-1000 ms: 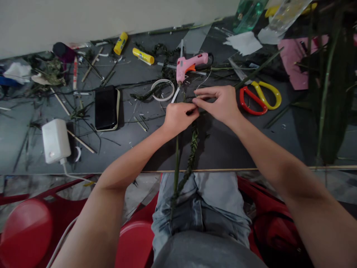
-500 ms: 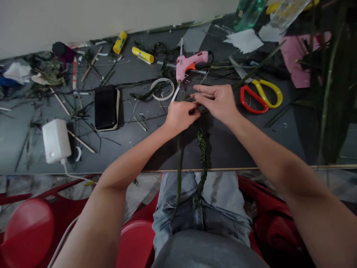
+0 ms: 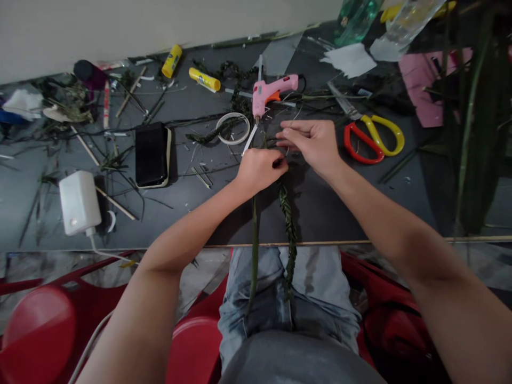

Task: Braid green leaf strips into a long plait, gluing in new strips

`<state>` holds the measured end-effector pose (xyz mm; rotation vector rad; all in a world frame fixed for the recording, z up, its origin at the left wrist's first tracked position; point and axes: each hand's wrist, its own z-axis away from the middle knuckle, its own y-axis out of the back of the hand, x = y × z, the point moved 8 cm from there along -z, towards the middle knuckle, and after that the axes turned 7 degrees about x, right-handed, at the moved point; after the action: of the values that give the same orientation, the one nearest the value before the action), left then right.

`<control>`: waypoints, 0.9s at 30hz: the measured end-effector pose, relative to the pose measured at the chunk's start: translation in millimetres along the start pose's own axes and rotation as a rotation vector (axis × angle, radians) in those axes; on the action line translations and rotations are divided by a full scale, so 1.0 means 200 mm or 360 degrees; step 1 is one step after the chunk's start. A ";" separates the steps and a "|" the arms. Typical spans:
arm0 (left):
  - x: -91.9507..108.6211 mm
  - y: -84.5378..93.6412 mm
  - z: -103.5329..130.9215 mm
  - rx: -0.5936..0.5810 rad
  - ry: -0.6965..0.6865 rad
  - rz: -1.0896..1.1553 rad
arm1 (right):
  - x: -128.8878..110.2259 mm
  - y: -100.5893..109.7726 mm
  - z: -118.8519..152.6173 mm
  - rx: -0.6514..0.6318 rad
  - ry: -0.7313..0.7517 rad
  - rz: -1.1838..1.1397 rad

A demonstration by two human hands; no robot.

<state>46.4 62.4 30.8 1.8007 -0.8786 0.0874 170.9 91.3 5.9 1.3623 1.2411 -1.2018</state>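
Note:
My left hand (image 3: 262, 166) is closed around the upper end of a dark green braid of leaf strips (image 3: 288, 218), which hangs over the table's front edge to the lap. A flat, loose green leaf strip (image 3: 255, 240) trails down below the same hand. Just to the right and slightly higher, my right hand (image 3: 312, 140) pinches a thin pale strand (image 3: 296, 116) between thumb and fingers; its exact material is too fine to tell. Beyond both hands lies a pink glue gun (image 3: 268, 95), nozzle toward me.
Scissors (image 3: 362, 141) with red and yellow handles lie right of my right hand. To the left are a white tape ring (image 3: 220, 130), a black phone (image 3: 151, 154) and a white power adapter (image 3: 80, 202). Glue sticks (image 3: 205, 79), plant scraps and a green bottle (image 3: 356, 21) sit further back.
My right hand has shifted slightly, and its fingers have come a little away from my left hand. The left hand keeps its hold on the braid, which has swung slightly.

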 end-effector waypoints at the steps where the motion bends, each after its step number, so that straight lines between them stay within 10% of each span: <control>1: -0.01 0.00 0.00 0.0005 0.0021 0.0037 | 0.00 -0.01 0.00 -0.0025 0.0009 -0.0002; 11: -0.07 -0.09 -0.06 -0.0130 0.0338 0.1139 | -0.06 -0.05 0.02 -0.0160 0.0101 0.0112; 27: -0.04 -0.10 -0.08 -0.0158 0.0162 0.0983 | 0.03 0.00 -0.04 -0.0040 0.0111 0.0063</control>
<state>58.7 84.1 17.6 1.3672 -1.3124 0.5152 172.1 100.4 1.1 1.4147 1.2678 -1.1158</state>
